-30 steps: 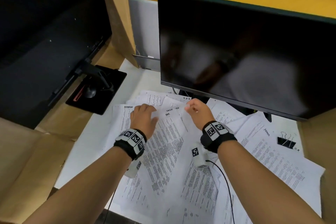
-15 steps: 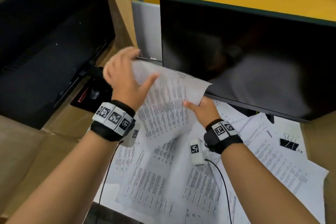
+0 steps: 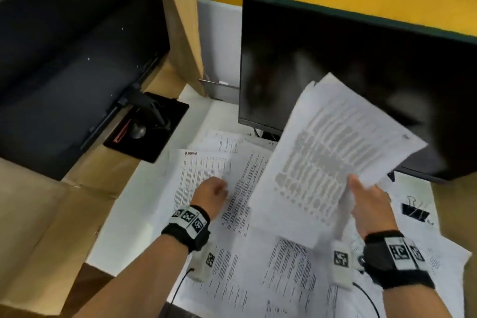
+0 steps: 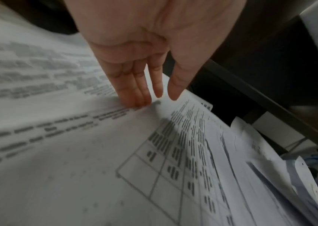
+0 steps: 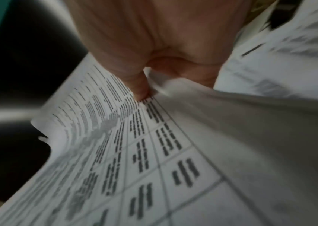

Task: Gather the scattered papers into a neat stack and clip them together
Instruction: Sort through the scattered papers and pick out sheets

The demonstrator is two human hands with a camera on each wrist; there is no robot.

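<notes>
- Looking down from the head view, the right hand (image 3: 370, 205) holds a few printed sheets (image 3: 333, 160) lifted off the desk, gripped at their near right corner, so that they fan up and leftward in front of the dark monitor (image 3: 361, 64).
- In the same view the left hand (image 3: 210, 192) lies low on the scattered papers (image 3: 271, 261), which cover the white desk (image 3: 124, 214) from its near edge to the monitor's foot. Its fingers point toward the far side, but are too blurred here to tell how they lie.
- A black binder clip (image 3: 415, 210) lies on a sheet at the right, just beyond the right hand and apart from it.
- At the far left stands a second dark screen (image 3: 72, 59) with its black base (image 3: 152, 126) on brown cardboard.
- From the left wrist, the left hand (image 4: 154, 50) shows its fingers (image 4: 133, 91) straight and close together, tips pressing on the top sheet of the scattered papers (image 4: 96, 152); the thumb stands a little apart from them, above the paper.
- From the right wrist, the right hand (image 5: 160, 45) pinches the lifted printed sheets (image 5: 135, 160) between thumb and curled fingers at one corner; a table is printed on the sheet facing the camera.
</notes>
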